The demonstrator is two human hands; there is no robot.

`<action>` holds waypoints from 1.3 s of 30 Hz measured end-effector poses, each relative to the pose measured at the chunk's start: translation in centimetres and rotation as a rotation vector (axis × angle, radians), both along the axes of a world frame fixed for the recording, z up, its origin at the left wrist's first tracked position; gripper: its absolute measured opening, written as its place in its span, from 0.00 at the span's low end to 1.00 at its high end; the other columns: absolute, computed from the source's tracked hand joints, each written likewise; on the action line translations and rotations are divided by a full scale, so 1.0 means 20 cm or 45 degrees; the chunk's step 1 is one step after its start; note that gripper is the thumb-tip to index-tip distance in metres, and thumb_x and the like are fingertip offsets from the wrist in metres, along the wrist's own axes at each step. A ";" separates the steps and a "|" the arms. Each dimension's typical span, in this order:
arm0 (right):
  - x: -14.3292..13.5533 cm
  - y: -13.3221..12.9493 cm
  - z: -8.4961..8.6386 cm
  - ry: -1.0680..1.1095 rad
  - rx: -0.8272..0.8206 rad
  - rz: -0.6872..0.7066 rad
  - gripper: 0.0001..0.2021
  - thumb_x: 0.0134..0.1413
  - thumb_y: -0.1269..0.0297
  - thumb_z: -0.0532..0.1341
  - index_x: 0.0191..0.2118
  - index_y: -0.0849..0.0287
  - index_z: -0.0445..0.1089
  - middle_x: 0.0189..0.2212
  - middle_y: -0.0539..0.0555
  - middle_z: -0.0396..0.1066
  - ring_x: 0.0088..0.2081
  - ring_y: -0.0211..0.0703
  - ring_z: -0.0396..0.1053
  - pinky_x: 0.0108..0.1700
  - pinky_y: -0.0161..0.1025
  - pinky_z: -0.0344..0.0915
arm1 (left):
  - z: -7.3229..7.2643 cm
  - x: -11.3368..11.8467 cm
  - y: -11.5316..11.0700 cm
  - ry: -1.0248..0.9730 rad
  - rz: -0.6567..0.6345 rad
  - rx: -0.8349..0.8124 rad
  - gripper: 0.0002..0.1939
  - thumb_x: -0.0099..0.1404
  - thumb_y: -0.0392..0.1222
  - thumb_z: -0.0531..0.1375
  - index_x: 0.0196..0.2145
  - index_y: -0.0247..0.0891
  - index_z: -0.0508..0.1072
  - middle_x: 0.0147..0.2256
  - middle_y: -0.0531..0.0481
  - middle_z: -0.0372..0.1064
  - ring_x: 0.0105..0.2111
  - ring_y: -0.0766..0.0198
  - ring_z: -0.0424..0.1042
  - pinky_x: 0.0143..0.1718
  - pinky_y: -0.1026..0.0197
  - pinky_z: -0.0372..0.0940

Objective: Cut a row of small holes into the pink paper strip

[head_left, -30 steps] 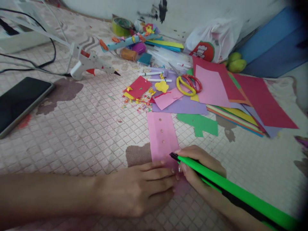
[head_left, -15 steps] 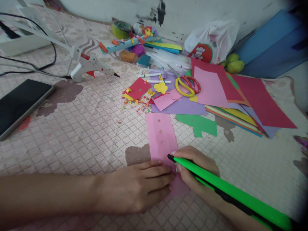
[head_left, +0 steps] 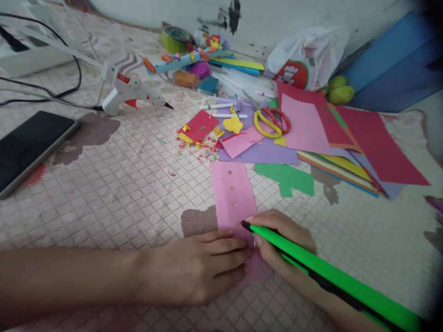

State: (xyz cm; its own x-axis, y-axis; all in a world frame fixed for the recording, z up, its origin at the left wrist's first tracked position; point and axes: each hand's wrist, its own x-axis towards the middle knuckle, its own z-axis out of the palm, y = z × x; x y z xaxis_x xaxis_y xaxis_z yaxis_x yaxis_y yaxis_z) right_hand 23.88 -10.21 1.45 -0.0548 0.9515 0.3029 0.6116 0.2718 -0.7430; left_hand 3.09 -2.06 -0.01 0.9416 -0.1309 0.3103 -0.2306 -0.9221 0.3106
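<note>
A pink paper strip (head_left: 231,198) lies on the quilted cloth, with three small round holes or marks in a row down its upper part. My left hand (head_left: 207,265) rests flat on the strip's lower part, fingers stretched out. My right hand (head_left: 287,235) grips a long green-and-black tool (head_left: 311,263) like a pen. The tool's black tip sits just over the strip, close to my left fingertips. Whether the tip touches the paper I cannot tell, nor the exact kind of tool. Part of the strip is hidden under both hands.
Beyond the strip lie a green paper scrap (head_left: 285,179), scissors (head_left: 272,122), coloured sheets (head_left: 384,147) and paper bits. At left are a glue gun (head_left: 129,90), a black phone (head_left: 34,147) and cables. A white plastic bag (head_left: 308,57) stands by the wall.
Both hands, the tool and the strip hold almost the same place. The view has shifted very slightly.
</note>
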 end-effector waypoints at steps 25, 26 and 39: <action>0.00 0.00 0.02 0.035 0.052 -0.061 0.11 0.55 0.77 0.57 0.41 0.56 0.71 0.33 0.52 0.75 0.35 0.38 0.74 0.36 0.35 0.71 | -0.01 0.00 -0.04 -0.057 0.025 0.042 0.18 0.74 0.35 0.48 0.55 0.28 0.69 0.60 0.41 0.61 0.62 0.53 0.58 0.66 0.51 0.52; 0.00 0.00 0.02 0.032 0.054 -0.061 0.12 0.55 0.77 0.57 0.41 0.56 0.71 0.33 0.52 0.75 0.36 0.38 0.74 0.36 0.35 0.71 | -0.01 0.00 -0.04 -0.080 0.026 0.038 0.17 0.74 0.35 0.48 0.54 0.28 0.70 0.60 0.41 0.62 0.62 0.53 0.59 0.66 0.51 0.53; 0.08 -0.04 -0.01 0.300 -0.031 -0.239 0.10 0.59 0.71 0.58 0.45 0.52 0.69 0.30 0.47 0.70 0.25 0.33 0.69 0.26 0.32 0.67 | 0.04 0.00 0.22 0.030 0.270 0.112 0.26 0.75 0.50 0.48 0.60 0.27 0.62 0.60 0.39 0.61 0.64 0.53 0.57 0.66 0.47 0.48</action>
